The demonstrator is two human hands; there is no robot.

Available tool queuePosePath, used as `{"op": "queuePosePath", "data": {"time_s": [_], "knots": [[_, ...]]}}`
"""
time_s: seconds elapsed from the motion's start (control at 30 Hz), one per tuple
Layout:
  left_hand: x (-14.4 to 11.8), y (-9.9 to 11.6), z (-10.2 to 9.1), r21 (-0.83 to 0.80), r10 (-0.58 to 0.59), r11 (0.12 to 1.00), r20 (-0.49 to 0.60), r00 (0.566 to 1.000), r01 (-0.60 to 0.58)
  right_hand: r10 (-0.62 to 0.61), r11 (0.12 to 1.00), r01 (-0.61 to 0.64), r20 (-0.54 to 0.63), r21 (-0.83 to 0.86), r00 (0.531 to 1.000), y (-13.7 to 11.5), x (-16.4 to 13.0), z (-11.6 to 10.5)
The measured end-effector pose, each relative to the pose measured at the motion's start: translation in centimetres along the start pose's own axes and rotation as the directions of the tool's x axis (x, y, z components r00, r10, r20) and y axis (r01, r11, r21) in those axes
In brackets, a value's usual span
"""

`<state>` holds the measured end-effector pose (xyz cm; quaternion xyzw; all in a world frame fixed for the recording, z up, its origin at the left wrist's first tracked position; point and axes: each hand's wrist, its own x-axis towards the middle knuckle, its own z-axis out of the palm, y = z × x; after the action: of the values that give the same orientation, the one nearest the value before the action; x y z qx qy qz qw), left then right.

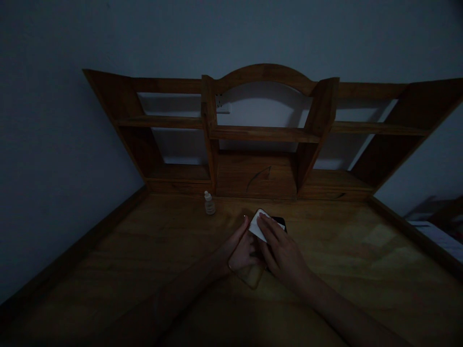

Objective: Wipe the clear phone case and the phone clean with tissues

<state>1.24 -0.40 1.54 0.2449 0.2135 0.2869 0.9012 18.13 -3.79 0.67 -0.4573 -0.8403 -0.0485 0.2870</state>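
A clear phone case [249, 270] is tilted above the desk, held along its left edge and from behind by my left hand [235, 245]. Through the see-through back, fingers of that hand show. My right hand [277, 243] presses a folded white cloth or tissue [256, 230] with its fingertips against the upper part of the case. Partly covered by the right hand, a black phone [280, 221] lies on the desk just behind it. Dim light blurs the finer details.
On the wooden desk [152, 250], a small dropper-style bottle [210, 206] stands upright to the left of the hands. A wooden shelf unit [264, 134] runs along the back. A wall socket [219, 101] shows behind it. Raised edges border both sides of the desk.
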Motion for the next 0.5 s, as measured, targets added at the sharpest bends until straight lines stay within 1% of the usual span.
{"op": "queuePosePath", "data": {"time_s": [0.07, 0.17, 0.23, 0.37, 0.43, 0.5], "knots": [[0.0, 0.1, 0.1, -0.039, -0.007, 0.999, 0.008, 1.0, 0.007, 0.033, 0.999, -0.033, -0.008, 0.007, 0.999, 0.0, -0.1, 0.1], [0.0, 0.1, -0.1, -0.058, -0.005, 0.998, 0.03, 1.0, 0.007, 0.035, 0.999, -0.035, -0.014, 0.019, 0.999, -0.1, -0.2, 0.0], [-0.1, 0.0, -0.2, -0.033, 0.003, 0.999, 0.032, 0.999, -0.002, 0.035, 0.999, -0.034, -0.014, 0.033, 0.999, -0.2, -0.2, -0.2], [-0.1, -0.2, -0.5, 0.077, -0.002, 0.997, 0.074, 0.997, -0.004, 0.062, 0.995, -0.06, -0.018, 0.079, 0.998, -0.5, -0.1, -0.6], [0.1, -0.4, -0.9, 0.119, -0.01, 0.993, 0.045, 0.999, 0.005, 0.074, 0.991, -0.071, -0.021, 0.11, 0.997, -0.6, -0.1, -0.7], [0.4, -0.6, -1.4, 0.155, -0.017, 0.988, -0.022, 1.0, 0.02, 0.08, 0.988, -0.076, -0.021, 0.135, 0.997, -0.6, -0.1, -0.7]]}}
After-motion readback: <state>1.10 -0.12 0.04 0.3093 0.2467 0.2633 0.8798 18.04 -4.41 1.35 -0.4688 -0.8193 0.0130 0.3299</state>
